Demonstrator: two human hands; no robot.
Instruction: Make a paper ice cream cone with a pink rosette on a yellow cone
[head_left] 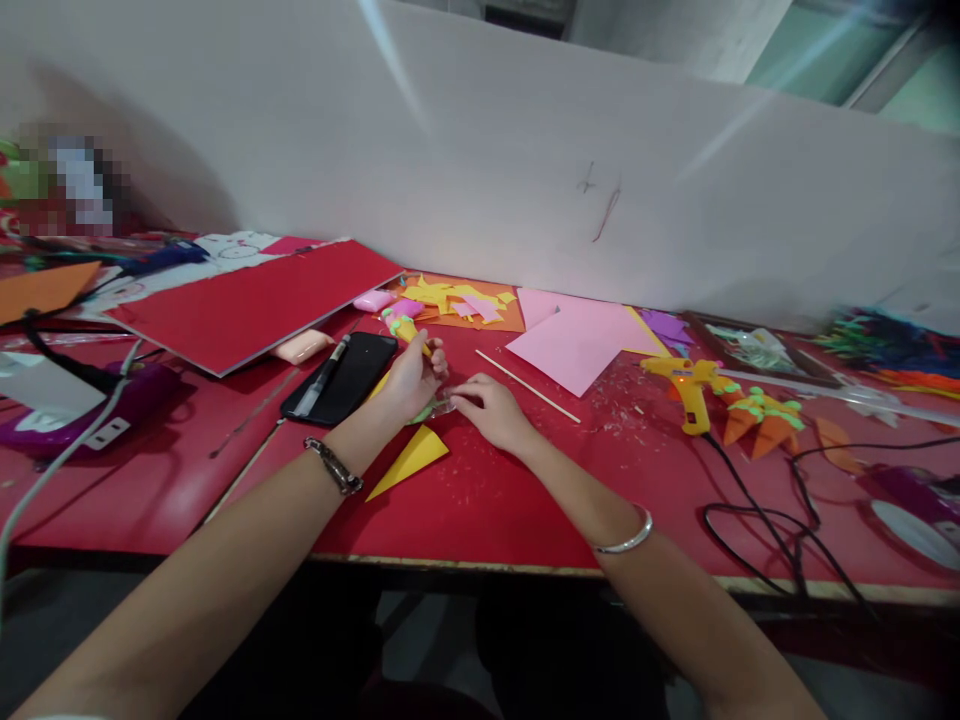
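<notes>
My left hand [414, 380] is closed around a yellow craft piece [403, 327] with light green and pink bits at its tip, which sticks out past the fingers. Beside it, my right hand [491, 410] has thumb and fingers pinched together low over the table. A small clear, shiny scrap [444, 405] shows at those fingertips, too small to name. Under the hands is some light green material, mostly hidden. A folded yellow paper triangle [411, 462] lies just in front of my left hand. A thin wooden stick [529, 386] rests beyond my right hand.
A black phone [352, 375] with a pen on it lies left. A yellow glue gun [688, 388] stands right, its black cord looping toward the table edge, near orange cone pieces [761, 420]. Pink paper sheets [566, 345], yellow scraps [442, 295] and a large red board [262, 305] lie farther back.
</notes>
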